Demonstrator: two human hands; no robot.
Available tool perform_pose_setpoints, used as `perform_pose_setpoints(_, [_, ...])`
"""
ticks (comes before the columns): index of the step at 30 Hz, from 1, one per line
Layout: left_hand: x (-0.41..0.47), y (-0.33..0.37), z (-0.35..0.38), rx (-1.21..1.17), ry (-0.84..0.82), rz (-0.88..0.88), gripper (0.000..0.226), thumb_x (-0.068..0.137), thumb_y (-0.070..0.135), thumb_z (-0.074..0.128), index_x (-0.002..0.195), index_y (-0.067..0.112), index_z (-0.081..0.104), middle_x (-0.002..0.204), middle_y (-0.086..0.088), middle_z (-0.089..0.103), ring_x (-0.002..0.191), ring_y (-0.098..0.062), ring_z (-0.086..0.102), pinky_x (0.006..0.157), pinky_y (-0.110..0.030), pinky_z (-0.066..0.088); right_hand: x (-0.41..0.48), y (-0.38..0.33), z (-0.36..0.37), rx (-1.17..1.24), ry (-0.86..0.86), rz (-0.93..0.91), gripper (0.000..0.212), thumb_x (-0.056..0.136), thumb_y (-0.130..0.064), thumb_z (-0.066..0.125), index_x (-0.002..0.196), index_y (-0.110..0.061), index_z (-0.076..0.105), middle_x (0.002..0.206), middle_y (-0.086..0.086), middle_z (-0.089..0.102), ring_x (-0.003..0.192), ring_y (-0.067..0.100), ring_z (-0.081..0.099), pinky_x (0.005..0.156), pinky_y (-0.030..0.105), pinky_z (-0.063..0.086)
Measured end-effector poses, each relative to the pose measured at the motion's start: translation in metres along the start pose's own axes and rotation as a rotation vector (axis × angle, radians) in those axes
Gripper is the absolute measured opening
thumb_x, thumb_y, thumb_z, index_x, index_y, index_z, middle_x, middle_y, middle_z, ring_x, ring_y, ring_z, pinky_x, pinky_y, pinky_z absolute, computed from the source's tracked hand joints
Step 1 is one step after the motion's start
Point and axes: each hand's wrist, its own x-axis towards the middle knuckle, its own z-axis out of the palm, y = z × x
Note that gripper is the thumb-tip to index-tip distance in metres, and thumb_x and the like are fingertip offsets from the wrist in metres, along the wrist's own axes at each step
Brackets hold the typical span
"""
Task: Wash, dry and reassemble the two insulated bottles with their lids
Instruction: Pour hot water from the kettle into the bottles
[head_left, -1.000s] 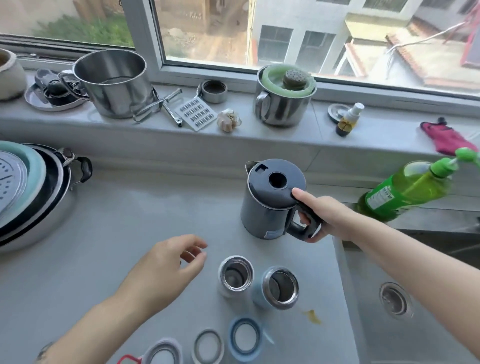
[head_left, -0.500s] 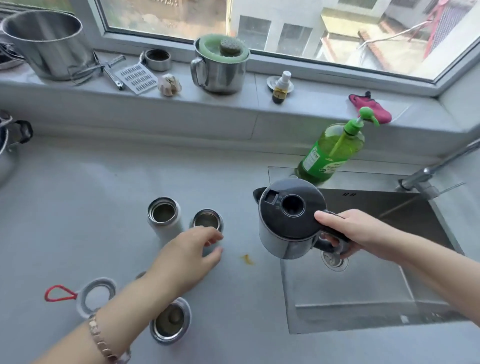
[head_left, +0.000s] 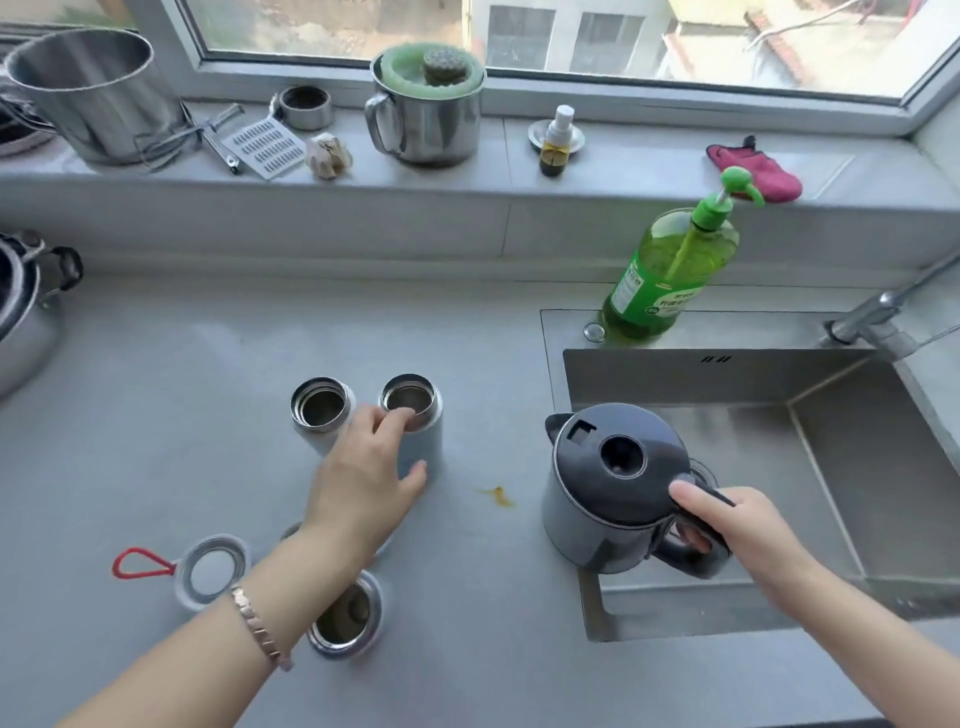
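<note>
Two open insulated bottles stand side by side on the grey counter (head_left: 156, 415): a white bottle (head_left: 319, 410) on the left and a pale blue bottle (head_left: 421, 431) on the right. My left hand (head_left: 363, 478) wraps around the pale blue bottle, fingers at its rim and thumb on its side. A white lid ring with a red loop (head_left: 208, 571) lies near my left wrist. A steel cup-shaped lid (head_left: 345, 616) lies beside my forearm. My right hand (head_left: 727, 525) grips the handle of a dark electric kettle (head_left: 608, 488), held above the sink's left edge.
The steel sink (head_left: 857, 467) is at the right, with a tap (head_left: 883, 312) at its back corner and a green dish soap bottle (head_left: 670, 275) behind it. The window sill holds steel pots, a grater, garlic, a small spray bottle and a pink cloth. A yellow stain (head_left: 498, 496) marks the counter.
My left hand has moved forward and closed around the pale blue bottle. My right hand carried the kettle from the counter to the sink's edge. The view shifted right.
</note>
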Motion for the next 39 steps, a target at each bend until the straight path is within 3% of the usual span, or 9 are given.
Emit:
perform_pose_setpoints(4, [0.013, 0.003, 0.002, 0.139, 0.071, 0.035, 0.066, 0.064, 0.022, 0.082, 0.123, 0.003, 0.057, 0.111, -0.020, 0.052, 0.102, -0.039, 0.052, 0.077, -0.040, 0.049, 0.005, 0.005, 0.010, 0.192, 0.058, -0.084, 0.046, 0.058, -0.047, 0.067, 0.038, -0.012, 0.045, 0.043, 0.006, 0.043, 0.042, 0.014, 0.037, 0.044, 0.018, 0.028])
perform_pose_setpoints(6, [0.026, 0.004, 0.004, 0.375, 0.031, 0.136, 0.085, 0.052, 0.036, 0.087, 0.120, -0.004, 0.057, 0.117, -0.026, 0.056, 0.101, -0.042, 0.057, 0.083, -0.040, 0.051, 0.011, 0.004, 0.015, 0.261, 0.070, -0.115, 0.046, 0.073, -0.028, 0.069, 0.037, -0.012, 0.046, 0.042, 0.005, 0.043, 0.041, 0.012, 0.037, 0.043, 0.016, 0.029])
perform_pose_setpoints(8, [0.032, 0.007, 0.006, 0.515, -0.161, 0.136, 0.089, 0.072, 0.050, 0.072, 0.136, 0.000, 0.038, 0.137, -0.019, 0.044, 0.119, -0.032, 0.048, 0.098, -0.031, 0.038, 0.017, 0.002, 0.019, 0.292, 0.076, -0.124, 0.045, 0.079, -0.019, 0.067, 0.040, -0.010, 0.048, 0.043, 0.005, 0.044, 0.042, 0.012, 0.038, 0.043, 0.016, 0.030])
perform_pose_setpoints(12, [0.036, -0.001, 0.015, 0.360, -0.276, 0.098, 0.080, 0.086, 0.039, 0.060, 0.147, 0.013, 0.015, 0.148, -0.002, 0.027, 0.131, -0.022, 0.031, 0.105, -0.026, 0.025, 0.020, -0.010, 0.024, 0.284, 0.047, -0.156, 0.038, 0.067, -0.030, 0.060, 0.039, -0.011, 0.043, 0.043, 0.006, 0.041, 0.043, 0.014, 0.035, 0.043, 0.017, 0.028])
perform_pose_setpoints(17, [0.030, -0.010, 0.021, 0.082, -0.240, 0.075, 0.071, 0.074, 0.011, 0.069, 0.138, 0.020, 0.040, 0.135, -0.004, 0.038, 0.122, -0.025, 0.035, 0.096, -0.026, 0.032, 0.017, -0.027, 0.020, 0.187, -0.013, -0.180, 0.044, 0.053, -0.048, 0.064, 0.035, -0.016, 0.039, 0.040, 0.001, 0.039, 0.041, 0.012, 0.035, 0.044, 0.015, 0.028])
perform_pose_setpoints(23, [0.024, -0.007, 0.028, -0.177, -0.101, -0.097, 0.076, 0.062, 0.013, 0.077, 0.130, 0.014, 0.044, 0.120, -0.005, 0.053, 0.113, -0.026, 0.046, 0.090, -0.025, 0.034, 0.010, -0.041, 0.009, 0.089, -0.062, -0.195, 0.052, 0.045, -0.052, 0.063, 0.046, -0.006, 0.039, 0.042, 0.003, 0.034, 0.042, 0.013, 0.031, 0.042, 0.016, 0.025])
perform_pose_setpoints(28, [0.000, 0.008, 0.029, -0.380, -0.072, -0.101, 0.085, 0.060, 0.012, 0.082, 0.133, 0.018, 0.039, 0.119, 0.004, 0.049, 0.110, -0.012, 0.050, 0.081, -0.011, 0.029, 0.002, -0.048, 0.000, 0.024, -0.103, -0.206, 0.053, 0.045, -0.051, 0.063, 0.050, -0.002, 0.043, 0.050, 0.008, 0.033, 0.047, 0.015, 0.029, 0.043, 0.017, 0.025])
perform_pose_setpoints(33, [-0.017, 0.019, 0.037, -0.471, -0.057, -0.048, 0.066, 0.054, 0.015, 0.086, 0.111, 0.022, 0.053, 0.103, 0.011, 0.056, 0.097, -0.009, 0.054, 0.076, -0.003, 0.035, -0.008, -0.056, -0.003, -0.028, -0.152, -0.181, 0.043, 0.043, -0.050, 0.063, 0.038, -0.013, 0.042, 0.043, 0.001, 0.036, 0.041, 0.011, 0.032, 0.042, 0.013, 0.029])
perform_pose_setpoints(39, [-0.018, 0.022, 0.041, -0.420, -0.054, 0.001, 0.073, 0.040, 0.041, 0.076, 0.109, 0.024, 0.059, 0.099, 0.018, 0.052, 0.099, -0.015, 0.057, 0.088, -0.037, 0.046, -0.016, -0.063, -0.002, -0.078, -0.210, -0.136, 0.042, 0.047, -0.038, 0.068, 0.046, -0.006, 0.041, 0.043, 0.001, 0.032, 0.039, 0.010, 0.028, 0.040, 0.012, 0.026])
